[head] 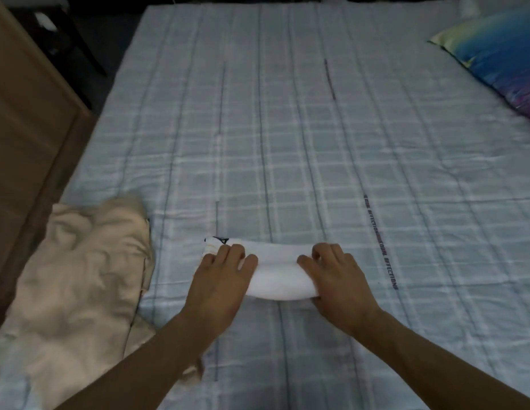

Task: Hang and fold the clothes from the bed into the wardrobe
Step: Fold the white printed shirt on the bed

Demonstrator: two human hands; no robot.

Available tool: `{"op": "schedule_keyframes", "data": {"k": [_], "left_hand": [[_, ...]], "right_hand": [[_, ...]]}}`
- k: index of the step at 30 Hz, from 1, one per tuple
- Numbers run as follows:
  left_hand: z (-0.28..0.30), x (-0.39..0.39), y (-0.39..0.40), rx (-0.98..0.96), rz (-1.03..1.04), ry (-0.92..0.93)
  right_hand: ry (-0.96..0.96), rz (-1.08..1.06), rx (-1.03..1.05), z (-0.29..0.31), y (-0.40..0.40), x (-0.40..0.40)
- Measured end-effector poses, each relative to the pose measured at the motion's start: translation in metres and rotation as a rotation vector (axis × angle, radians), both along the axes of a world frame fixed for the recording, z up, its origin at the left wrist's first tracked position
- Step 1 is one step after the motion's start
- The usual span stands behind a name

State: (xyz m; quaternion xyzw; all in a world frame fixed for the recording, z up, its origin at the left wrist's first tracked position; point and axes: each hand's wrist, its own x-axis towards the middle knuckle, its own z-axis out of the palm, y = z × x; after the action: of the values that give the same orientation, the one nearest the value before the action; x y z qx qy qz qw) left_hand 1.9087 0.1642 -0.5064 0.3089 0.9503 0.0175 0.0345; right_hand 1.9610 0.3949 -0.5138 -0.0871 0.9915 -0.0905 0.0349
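A white garment (275, 273) lies folded into a narrow band on the bed (287, 143), near its front edge. A small dark mark shows at its far left corner. My left hand (222, 279) grips the band's left end, fingers curled over the cloth. On the right end, my right hand (337, 279) holds it the same way, thumb under the near fold. A crumpled cream garment (77, 276) lies at the bed's left front corner, just left of my left forearm.
The bed has a pale blue checked sheet with dark stripes. A colourful blue pillow (500, 54) rests at the far right. A brown wooden panel (24, 113) stands along the bed's left side, with dark floor behind it.
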Motion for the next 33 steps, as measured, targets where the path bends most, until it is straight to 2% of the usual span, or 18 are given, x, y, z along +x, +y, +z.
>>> {"op": "schedule_keyframes", "data": {"k": [8, 14, 18, 23, 33], "left_hand": [[0.152, 0.017, -0.031, -0.05, -0.054, 0.104], [0.286, 0.051, -0.057, 0.04, -0.027, 0.271], [0.359, 0.086, -0.082, 0.052, 0.031, 0.349], [0.417, 0.147, -0.111, -0.008, 0.158, 0.394], [0.477, 0.276, -0.186, -0.176, 0.435, 0.53]], "right_hand": [[0.001, 0.011, 0.06, 0.163, -0.015, 0.022], [0.132, 0.072, 0.089, 0.298, -0.033, 0.038], [0.253, 0.169, 0.076, 0.365, -0.048, 0.048], [0.345, 0.316, -0.003, 0.41, -0.075, 0.068], [0.44, 0.629, -0.115, 0.455, -0.177, 0.106]]}}
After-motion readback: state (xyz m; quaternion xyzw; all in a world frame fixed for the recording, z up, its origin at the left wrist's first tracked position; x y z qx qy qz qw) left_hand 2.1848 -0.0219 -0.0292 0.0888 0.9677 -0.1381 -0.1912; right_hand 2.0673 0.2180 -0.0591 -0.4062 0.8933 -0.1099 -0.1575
